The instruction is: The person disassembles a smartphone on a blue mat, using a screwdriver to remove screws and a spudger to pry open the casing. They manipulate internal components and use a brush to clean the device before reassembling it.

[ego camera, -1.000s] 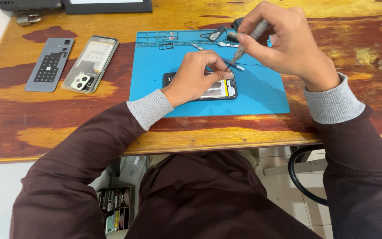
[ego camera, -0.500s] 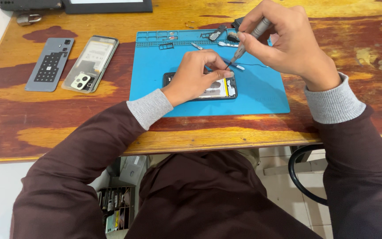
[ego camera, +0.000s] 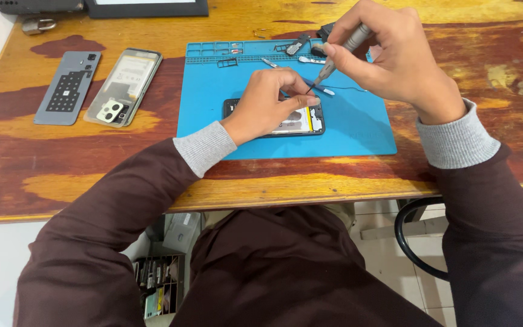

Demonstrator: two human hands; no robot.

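Observation:
An opened black phone (ego camera: 301,121) lies on a blue work mat (ego camera: 358,124) on the wooden table. My left hand (ego camera: 270,103) rests on the phone, fingers pressing its left and upper part and hiding much of it. My right hand (ego camera: 391,57) holds a grey precision screwdriver (ego camera: 340,56) tilted down to the left. Its tip (ego camera: 311,89) is just above the phone's upper right part, close to my left fingertips.
A grey back cover (ego camera: 66,88) and a phone frame with camera block (ego camera: 123,86) lie at the table's left. Small tools and parts (ego camera: 301,45) sit along the mat's far edge. A dark flat device (ego camera: 146,7) stands at the back. A chair ring (ego camera: 413,242) is below right.
My right hand has shifted slightly, bringing the screwdriver tip a little down toward the phone. My left hand stays on the phone.

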